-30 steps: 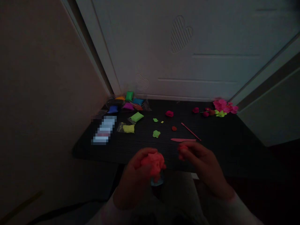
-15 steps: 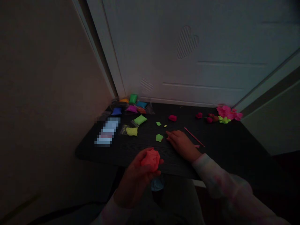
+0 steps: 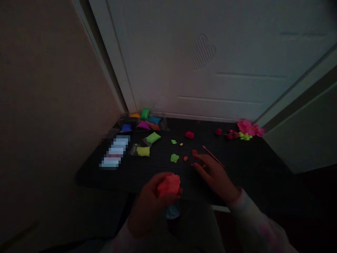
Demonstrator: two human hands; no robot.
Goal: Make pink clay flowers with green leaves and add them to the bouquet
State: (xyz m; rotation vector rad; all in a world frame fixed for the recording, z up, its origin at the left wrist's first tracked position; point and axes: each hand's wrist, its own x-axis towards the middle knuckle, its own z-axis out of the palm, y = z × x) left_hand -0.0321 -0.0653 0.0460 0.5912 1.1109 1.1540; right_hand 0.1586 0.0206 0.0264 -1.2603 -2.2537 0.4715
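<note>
Dim light falls on a pale door [image 3: 158, 52] with heart reliefs, and before it stands a dark table [image 3: 102, 179] scattered with coloured, clay-like pieces. Work looks partway along: a flat green flower-shaped piece [image 3: 174, 158], a smaller green piece [image 3: 173, 142] and a yellow bit [image 3: 181, 144] lie already formed, while the coral lump [image 3: 170, 184] has an uneven surface and seems only partly shaped. Plump green [image 3: 153, 138] and yellow [image 3: 143, 151] packets suggest material remains unused. The person's hands are apart. The left hand [image 3: 149, 202] grips the coral lump near the table's front edge, its fingers wrapped around the far side. The right hand [image 3: 214, 175] is over the table, thumb and forefinger spread, with a small coral piece [image 3: 185, 159] just beyond the fingertips. A red disc [image 3: 194, 152] lies at the forefinger's tip; whether they touch cannot be told. Beyond that hand lies a slim pink stick [image 3: 213, 156].
</note>
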